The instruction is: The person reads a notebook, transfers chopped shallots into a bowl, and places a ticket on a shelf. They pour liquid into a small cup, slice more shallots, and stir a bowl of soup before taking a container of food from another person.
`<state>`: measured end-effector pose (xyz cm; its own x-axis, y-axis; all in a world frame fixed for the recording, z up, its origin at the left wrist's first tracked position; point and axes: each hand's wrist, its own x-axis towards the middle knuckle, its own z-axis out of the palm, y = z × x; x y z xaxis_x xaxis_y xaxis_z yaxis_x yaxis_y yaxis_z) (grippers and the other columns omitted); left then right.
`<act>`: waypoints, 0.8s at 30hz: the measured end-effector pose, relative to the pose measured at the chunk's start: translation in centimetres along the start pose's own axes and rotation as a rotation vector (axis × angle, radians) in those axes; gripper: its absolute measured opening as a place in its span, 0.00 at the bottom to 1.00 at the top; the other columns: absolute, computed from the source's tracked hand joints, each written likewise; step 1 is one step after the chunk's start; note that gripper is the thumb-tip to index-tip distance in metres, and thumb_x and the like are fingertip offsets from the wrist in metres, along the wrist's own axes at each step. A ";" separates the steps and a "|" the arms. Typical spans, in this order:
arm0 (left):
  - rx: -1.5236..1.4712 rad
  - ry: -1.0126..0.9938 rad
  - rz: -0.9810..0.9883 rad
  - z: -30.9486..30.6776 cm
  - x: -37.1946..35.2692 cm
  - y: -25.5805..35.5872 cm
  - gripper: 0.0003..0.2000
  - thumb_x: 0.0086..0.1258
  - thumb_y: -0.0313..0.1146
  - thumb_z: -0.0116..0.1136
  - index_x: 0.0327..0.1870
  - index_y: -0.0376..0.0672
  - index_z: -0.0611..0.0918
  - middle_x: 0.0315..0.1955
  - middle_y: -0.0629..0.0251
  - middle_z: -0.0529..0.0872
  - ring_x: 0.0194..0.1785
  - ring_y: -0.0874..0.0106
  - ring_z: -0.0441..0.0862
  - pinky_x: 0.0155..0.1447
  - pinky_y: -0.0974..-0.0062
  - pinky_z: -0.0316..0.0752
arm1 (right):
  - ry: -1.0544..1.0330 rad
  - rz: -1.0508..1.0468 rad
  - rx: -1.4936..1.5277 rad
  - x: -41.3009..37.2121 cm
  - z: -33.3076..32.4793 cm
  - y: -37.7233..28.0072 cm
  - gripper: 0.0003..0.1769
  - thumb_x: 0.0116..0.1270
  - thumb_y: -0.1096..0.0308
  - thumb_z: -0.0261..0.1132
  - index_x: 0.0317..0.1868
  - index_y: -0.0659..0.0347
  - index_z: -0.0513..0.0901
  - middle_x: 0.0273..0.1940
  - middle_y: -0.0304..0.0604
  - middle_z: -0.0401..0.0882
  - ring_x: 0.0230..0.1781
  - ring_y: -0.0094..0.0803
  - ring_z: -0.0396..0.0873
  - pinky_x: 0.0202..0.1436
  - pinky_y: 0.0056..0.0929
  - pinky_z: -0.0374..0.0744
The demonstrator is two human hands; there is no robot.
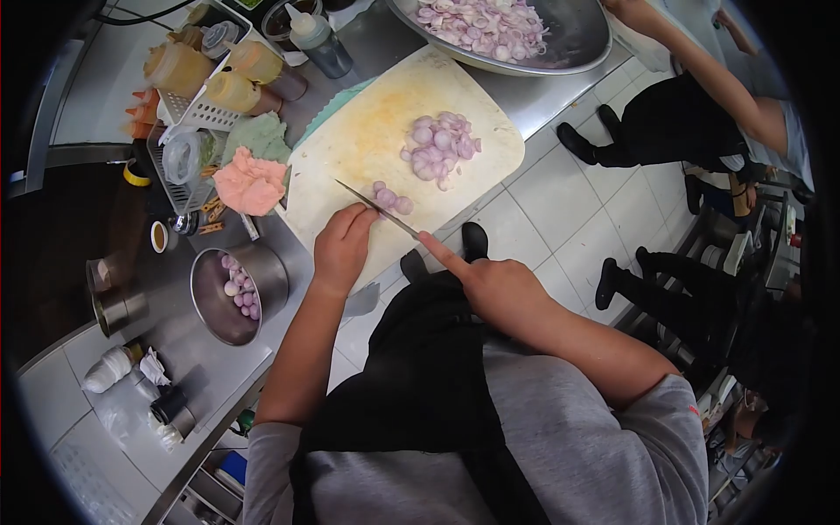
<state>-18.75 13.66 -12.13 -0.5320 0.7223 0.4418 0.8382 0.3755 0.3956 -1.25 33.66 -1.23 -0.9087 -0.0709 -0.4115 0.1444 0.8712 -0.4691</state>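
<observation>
My right hand (500,284) grips a kitchen knife (378,208), its index finger stretched along the back of the blade. The blade lies slantwise over the white cutting board (337,166). Close beside the blade, my left hand (344,243) rests on the board with its fingers bent and pressed together; whatever is under the fingertips is hidden. Just past the blade lie a few fresh shallot slices (391,198). A larger pile of sliced shallots (440,146) sits farther up the board. Whole peeled shallots (242,289) lie in a metal pot (276,278) to the left.
A large metal bowl (569,54) of sliced shallots stands beyond the board, with another person's hand (632,12) at its rim. Pink cloth (251,181), green cloth (255,136) and a white basket (188,109) with sauce bottles (234,92) line the left. Other people stand right.
</observation>
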 end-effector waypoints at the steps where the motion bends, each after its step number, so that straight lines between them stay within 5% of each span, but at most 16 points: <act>1: 0.000 0.001 -0.002 0.0 0.0 0.0 0.12 0.60 0.20 0.64 0.44 0.45 0.86 0.44 0.66 0.86 0.44 0.64 0.86 0.44 0.69 0.83 | -0.011 0.012 -0.024 -0.1 -0.1 -0.1 0.52 0.62 0.71 0.63 0.84 0.43 0.48 0.21 0.43 0.81 0.19 0.39 0.83 0.24 0.39 0.82; 24: -0.038 -0.018 -0.034 -0.2 0.2 0.1 0.11 0.62 0.19 0.67 0.44 0.43 0.86 0.42 0.60 0.87 0.44 0.60 0.86 0.48 0.66 0.82 | 0.031 0.003 0.007 1.4 0.4 -0.2 0.54 0.62 0.75 0.61 0.84 0.40 0.45 0.22 0.45 0.80 0.19 0.42 0.82 0.24 0.41 0.81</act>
<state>-18.78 13.70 -11.89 -0.5580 0.7196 0.4132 0.8140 0.3781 0.4410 -2.36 33.15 -2.00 -0.9198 -0.0529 -0.3888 0.1503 0.8678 -0.4737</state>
